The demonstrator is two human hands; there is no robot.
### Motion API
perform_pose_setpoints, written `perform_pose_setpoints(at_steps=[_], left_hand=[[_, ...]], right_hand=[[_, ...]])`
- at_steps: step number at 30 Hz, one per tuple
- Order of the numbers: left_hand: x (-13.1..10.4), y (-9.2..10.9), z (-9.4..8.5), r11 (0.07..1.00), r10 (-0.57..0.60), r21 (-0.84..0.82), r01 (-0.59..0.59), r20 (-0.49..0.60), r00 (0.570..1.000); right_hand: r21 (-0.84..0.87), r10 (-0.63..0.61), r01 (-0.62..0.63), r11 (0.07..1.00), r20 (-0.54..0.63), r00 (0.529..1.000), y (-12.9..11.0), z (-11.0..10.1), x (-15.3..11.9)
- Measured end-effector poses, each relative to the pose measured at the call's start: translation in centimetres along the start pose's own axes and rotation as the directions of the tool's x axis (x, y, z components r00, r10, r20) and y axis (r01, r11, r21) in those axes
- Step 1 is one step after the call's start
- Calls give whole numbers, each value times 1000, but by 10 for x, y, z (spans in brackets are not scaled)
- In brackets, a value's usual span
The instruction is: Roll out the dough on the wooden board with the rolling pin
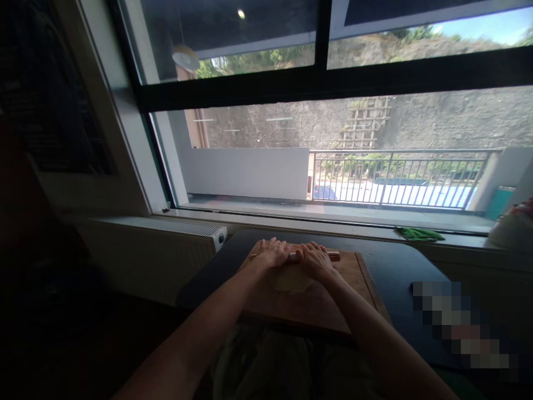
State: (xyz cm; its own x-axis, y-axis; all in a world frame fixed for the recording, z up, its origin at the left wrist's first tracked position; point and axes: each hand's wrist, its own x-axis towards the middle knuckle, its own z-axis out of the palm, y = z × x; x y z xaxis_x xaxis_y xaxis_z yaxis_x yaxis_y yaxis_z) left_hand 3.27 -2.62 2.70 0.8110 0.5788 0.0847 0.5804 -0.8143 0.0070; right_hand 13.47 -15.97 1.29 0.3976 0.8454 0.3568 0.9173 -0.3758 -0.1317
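Both hands lie over a wooden rolling pin (334, 256), whose right end sticks out past my right hand. My left hand (272, 253) covers the left part of the pin, fingers over it and pointing away from me. Close beside it, my right hand (314, 259) bears on the pin in the same way. A flat, pale sheet of dough (291, 279) lies just on the near side of the pin, partly hidden by my hands and forearms. Underneath is a brown wooden board (308, 311).
The board rests on a dark table (400, 264) with rounded corners. A green cloth (418, 234) lies on the windowsill at the right. A blurred-out item (453, 316) is on the table's right side. A white radiator (166, 239) stands to the left, under the window.
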Motion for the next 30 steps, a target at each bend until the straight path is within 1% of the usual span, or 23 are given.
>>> perform_pose_setpoints(at_steps=[2,4,6,8,10,12,15,18,20,22,23,25,27,30], left_hand=[[15,-3,0,1000,-12,-2,12,27,1000],[25,-6,1,1000,-13,-4,13,53,999],[28,-7,2,1000,-5,-8,5,78,997],[23,-6,1,1000,9,-14,-8,95,995],[11,-4,0,999,29,-22,-28,87,996],[-6,-2,0,997,74,-33,-73,32,997],[-37,0,4,986,157,-47,-159,-51,986],[-71,-1,10,975,214,-36,-219,-103,971],[-90,-2,14,961,272,-11,-276,-138,952],[-101,-3,16,947,319,12,-321,-143,937],[-102,-4,17,946,324,18,-325,-138,936],[-95,-4,16,953,303,24,-302,-114,946],[-79,-3,13,968,252,19,-251,-79,964],[-48,1,4,983,183,-4,-183,-16,983]], right_hand=[[-7,12,-12,1000,25,1000,3,3,16],[-14,21,-20,1000,42,999,4,5,27],[-18,19,-19,1000,47,999,4,5,30],[-19,6,-5,1000,34,999,2,3,23],[-16,-14,14,1000,2,1000,0,-2,8],[-14,-33,33,999,-31,999,-2,-8,-14],[-18,-84,83,996,-95,992,-5,-16,-51],[-34,-153,149,988,-153,976,-6,-20,-85],[-41,-191,187,982,-156,969,-6,-20,-101],[-43,-212,208,977,-147,966,-5,-20,-107],[-42,-209,205,978,-141,968,-5,-20,-106],[-42,-175,171,984,-122,977,-6,-19,-96],[-51,-112,108,993,-85,990,-9,-18,-77],[-69,-12,14,997,16,1000,-10,-17,-43]])
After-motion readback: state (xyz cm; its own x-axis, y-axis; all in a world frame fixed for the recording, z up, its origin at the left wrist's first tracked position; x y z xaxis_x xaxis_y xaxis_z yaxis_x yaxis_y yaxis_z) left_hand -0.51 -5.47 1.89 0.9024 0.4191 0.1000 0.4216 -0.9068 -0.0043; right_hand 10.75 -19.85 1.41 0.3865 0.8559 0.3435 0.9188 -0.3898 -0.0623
